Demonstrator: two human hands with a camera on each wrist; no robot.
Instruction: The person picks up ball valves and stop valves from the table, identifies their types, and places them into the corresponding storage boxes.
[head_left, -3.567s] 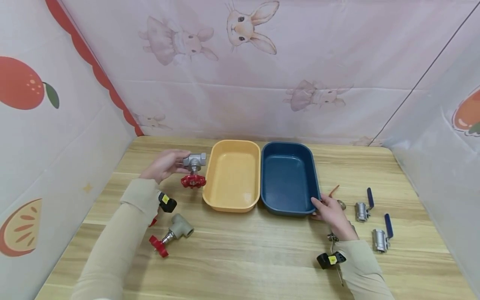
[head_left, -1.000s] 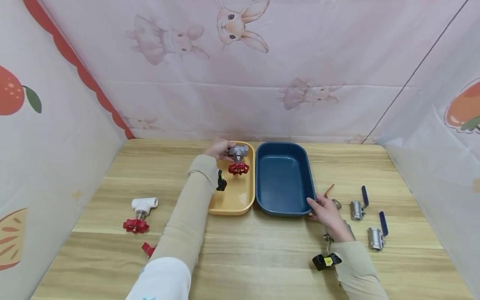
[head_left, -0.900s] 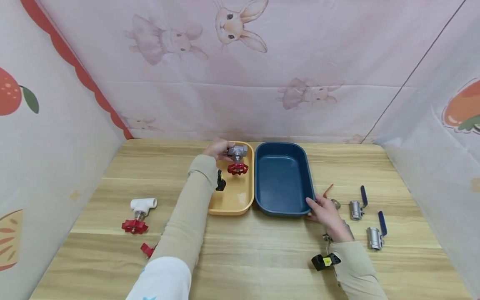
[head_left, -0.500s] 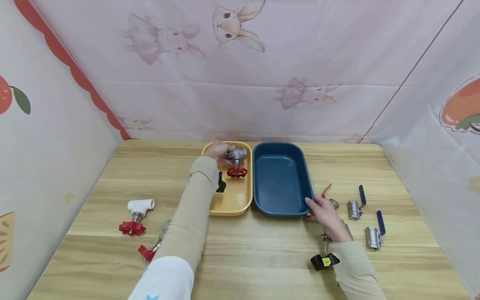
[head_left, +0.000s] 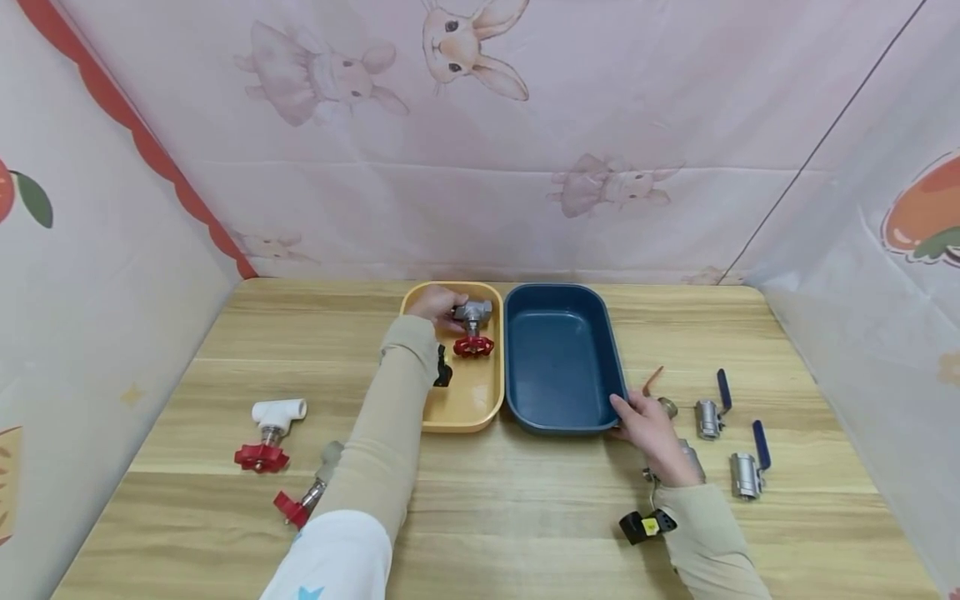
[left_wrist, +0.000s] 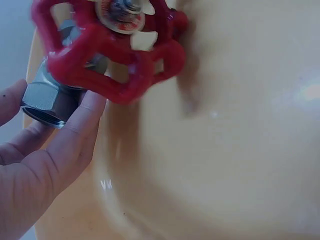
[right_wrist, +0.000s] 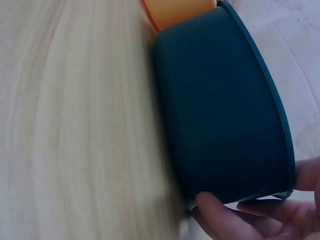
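In the head view my left hand [head_left: 437,305] holds a metal valve [head_left: 474,312] by its body, inside the yellow tray [head_left: 459,427]. The left wrist view shows thumb and fingers around the hex end of the valve [left_wrist: 42,96], its red handwheel [left_wrist: 120,55] nearest the camera. Whether the valve touches the tray floor, I cannot tell. My right hand [head_left: 655,433] grips the near right corner of the blue tray [head_left: 564,429]. From the right wrist, that hand [right_wrist: 260,220] has its fingers on the outer wall of the blue tray [right_wrist: 220,110].
At the left lie a white valve with a red wheel [head_left: 278,412] and a grey valve with a red handle [head_left: 291,508], partly behind the left sleeve. Two blue-handled valves [head_left: 707,419] lie at the right; an orange-handled one [head_left: 667,407] and another are partly covered by the right hand.
Since the earliest frame, my left hand has carried the valve rightward from the table into the yellow tray, lowering slightly of late. My right hand has stayed on the blue tray. The view has shifted slightly.
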